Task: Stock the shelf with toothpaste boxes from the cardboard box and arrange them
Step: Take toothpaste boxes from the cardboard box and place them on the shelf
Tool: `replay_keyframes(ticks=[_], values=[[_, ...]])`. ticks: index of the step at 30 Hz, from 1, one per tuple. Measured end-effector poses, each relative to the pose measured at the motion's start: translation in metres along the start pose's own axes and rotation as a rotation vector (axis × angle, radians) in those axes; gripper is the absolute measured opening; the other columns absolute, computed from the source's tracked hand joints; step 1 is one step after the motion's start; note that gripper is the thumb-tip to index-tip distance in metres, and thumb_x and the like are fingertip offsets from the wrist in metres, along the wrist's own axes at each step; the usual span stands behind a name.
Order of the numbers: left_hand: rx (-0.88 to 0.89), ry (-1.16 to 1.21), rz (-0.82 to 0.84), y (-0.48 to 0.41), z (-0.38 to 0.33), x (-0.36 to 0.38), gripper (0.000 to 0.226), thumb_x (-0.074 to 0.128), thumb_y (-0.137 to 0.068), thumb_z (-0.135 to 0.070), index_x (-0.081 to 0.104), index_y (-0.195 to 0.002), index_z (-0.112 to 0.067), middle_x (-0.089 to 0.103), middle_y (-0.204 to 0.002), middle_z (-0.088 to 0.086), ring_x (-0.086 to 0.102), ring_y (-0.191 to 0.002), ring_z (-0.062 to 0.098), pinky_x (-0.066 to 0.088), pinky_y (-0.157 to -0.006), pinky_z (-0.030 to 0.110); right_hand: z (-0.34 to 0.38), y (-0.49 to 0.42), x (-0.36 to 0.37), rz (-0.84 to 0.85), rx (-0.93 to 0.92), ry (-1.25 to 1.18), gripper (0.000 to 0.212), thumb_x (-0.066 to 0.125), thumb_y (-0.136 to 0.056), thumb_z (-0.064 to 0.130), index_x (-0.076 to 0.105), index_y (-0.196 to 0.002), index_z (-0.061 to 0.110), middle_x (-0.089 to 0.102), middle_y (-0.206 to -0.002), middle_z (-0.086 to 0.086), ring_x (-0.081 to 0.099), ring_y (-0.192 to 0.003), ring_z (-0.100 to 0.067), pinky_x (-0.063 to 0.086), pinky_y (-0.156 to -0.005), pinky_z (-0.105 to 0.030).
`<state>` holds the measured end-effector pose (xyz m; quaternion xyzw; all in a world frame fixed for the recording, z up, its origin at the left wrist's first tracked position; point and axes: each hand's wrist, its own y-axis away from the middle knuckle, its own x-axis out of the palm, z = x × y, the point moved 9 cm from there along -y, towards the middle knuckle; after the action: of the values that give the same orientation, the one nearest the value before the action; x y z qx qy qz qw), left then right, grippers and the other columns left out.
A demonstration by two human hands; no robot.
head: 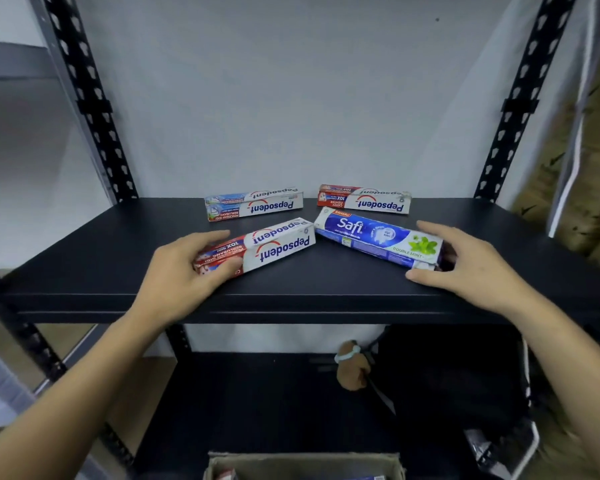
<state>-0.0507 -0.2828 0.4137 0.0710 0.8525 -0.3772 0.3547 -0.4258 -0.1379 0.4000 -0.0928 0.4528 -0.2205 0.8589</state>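
Toothpaste boxes [364, 202] being arranged: left hand [184, 268] grips the angled Pepsodent box [278, 245], right hand [465, 261] clasps the Safi box [371, 237]; next, probably square both with the back row [255, 206]

A plain pale grey wall [291, 81] backs the black shelf [118, 265], whose perforated uprights [94, 109] rise left and right. A grey shelving unit [11, 60] stands far left; white translucent sheeting [575, 140] hangs right. Light is soft and even.

Stockroom: slotted metal shelf [291, 289], toothpaste boxes [274, 206].
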Motion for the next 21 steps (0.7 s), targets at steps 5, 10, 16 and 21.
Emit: replay_keyframes(ticks=[5, 10, 16, 21], values=[[-0.047, 0.051, 0.007, 0.005, 0.007, -0.001, 0.051, 0.071, -0.077, -0.052, 0.066, -0.124, -0.034, 0.066, -0.113, -0.018, 0.061, -0.1, -0.005, 0.045, -0.084, 0.014, -0.013, -0.002, -0.001, -0.018, 0.068, -0.133, 0.08, 0.075, -0.059, 0.062, 0.059, -0.132, 0.032, 0.067, -0.119, 0.015, 0.065, -0.104, 0.002, 0.049, -0.102, -0.033], [-0.084, 0.08, 0.012, 0.002, 0.009, 0.002, 0.039, 0.074, -0.081, -0.047, 0.07, -0.117, -0.035, 0.069, -0.109, -0.018, 0.061, -0.098, -0.01, 0.044, -0.077, 0.009, -0.014, 0.0, -0.001, -0.07, 0.081, -0.132, 0.069, 0.07, -0.065, 0.063, 0.063, -0.126, 0.031, 0.07, -0.115, 0.011, 0.066, -0.101, 0.001, 0.051, -0.099, -0.031], [-0.054, 0.077, -0.003, 0.004, 0.006, 0.002, 0.038, 0.074, -0.082, -0.043, 0.07, -0.119, -0.033, 0.067, -0.122, -0.015, 0.062, -0.107, 0.003, 0.048, -0.088, 0.02, -0.014, 0.001, -0.003, -0.066, 0.089, -0.088, 0.061, 0.081, -0.072, 0.042, 0.063, -0.129, 0.03, 0.069, -0.117, 0.009, 0.065, -0.102, -0.001, 0.048, -0.102, -0.03], [-0.037, 0.024, -0.029, -0.004, 0.005, 0.006, 0.037, 0.076, -0.083, -0.034, 0.072, -0.12, -0.026, 0.067, -0.127, -0.008, 0.057, -0.117, 0.003, 0.041, -0.101, 0.02, -0.014, -0.004, -0.001, -0.102, 0.119, -0.044, 0.057, 0.077, -0.079, 0.043, 0.061, -0.131, 0.028, 0.068, -0.122, 0.004, 0.064, -0.11, -0.011, 0.047, -0.103, -0.032]])
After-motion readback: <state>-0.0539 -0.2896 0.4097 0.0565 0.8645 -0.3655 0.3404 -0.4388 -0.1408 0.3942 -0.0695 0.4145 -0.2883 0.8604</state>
